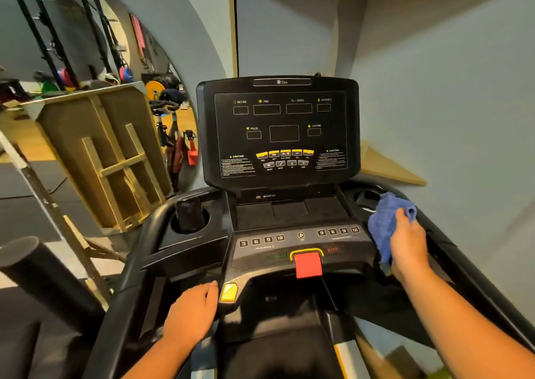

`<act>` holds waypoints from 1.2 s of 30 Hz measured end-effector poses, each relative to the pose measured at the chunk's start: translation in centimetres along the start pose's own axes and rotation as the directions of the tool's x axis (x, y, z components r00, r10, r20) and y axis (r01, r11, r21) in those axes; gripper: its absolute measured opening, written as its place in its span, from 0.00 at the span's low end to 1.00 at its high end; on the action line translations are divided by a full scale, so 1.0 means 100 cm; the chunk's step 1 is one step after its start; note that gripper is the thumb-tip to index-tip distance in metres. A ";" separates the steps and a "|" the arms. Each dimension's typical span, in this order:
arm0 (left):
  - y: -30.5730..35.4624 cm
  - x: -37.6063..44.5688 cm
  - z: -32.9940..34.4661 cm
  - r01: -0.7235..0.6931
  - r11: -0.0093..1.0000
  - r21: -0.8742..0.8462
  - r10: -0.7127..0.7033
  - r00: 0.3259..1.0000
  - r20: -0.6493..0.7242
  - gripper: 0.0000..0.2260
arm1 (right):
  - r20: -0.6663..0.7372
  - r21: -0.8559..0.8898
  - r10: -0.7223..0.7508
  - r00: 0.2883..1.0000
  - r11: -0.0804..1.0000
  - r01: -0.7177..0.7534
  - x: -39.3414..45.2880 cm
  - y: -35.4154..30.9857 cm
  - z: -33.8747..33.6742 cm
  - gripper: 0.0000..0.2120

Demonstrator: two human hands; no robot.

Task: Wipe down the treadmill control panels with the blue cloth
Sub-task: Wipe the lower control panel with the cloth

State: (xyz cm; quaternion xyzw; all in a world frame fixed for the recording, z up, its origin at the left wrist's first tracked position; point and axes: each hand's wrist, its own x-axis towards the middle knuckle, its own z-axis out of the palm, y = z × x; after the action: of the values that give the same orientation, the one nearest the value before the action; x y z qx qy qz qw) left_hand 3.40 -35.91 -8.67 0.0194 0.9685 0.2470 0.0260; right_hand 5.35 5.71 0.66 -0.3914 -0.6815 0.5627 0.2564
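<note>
Two hands, one blue cloth [385,225].

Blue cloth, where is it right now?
Head view, right side: the blue cloth is in the right hand, pressed on the treadmill console's right edge, just below the right cup holder.

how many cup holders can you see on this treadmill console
2: a left cup holder with a dark container standing in it, and a right cup holder, partly hidden behind the blue cloth.
</note>
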 end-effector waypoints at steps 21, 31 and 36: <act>0.008 -0.001 0.007 0.080 0.989 0.123 -0.071 0.995 -0.076 0.23 | 0.638 -0.655 -0.289 0.713 0.284 0.701 0.004 0.085 -0.004 0.30; 0.012 -0.002 0.008 0.105 0.987 0.121 -0.094 0.991 -0.091 0.24 | 0.756 -0.398 -0.570 0.322 -0.010 0.918 -0.016 0.116 -0.020 0.27; 0.012 -0.002 0.010 0.131 0.981 0.141 -0.119 0.989 -0.085 0.22 | 0.663 -0.518 -0.491 0.565 0.244 0.820 -0.035 0.082 0.058 0.29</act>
State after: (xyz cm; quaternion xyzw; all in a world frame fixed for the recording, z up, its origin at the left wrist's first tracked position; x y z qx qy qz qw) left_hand 3.67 -34.42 -8.94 -0.0490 0.9835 0.1739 0.0033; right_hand 4.73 0.01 -8.34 -0.0170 -0.9859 0.0935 0.1375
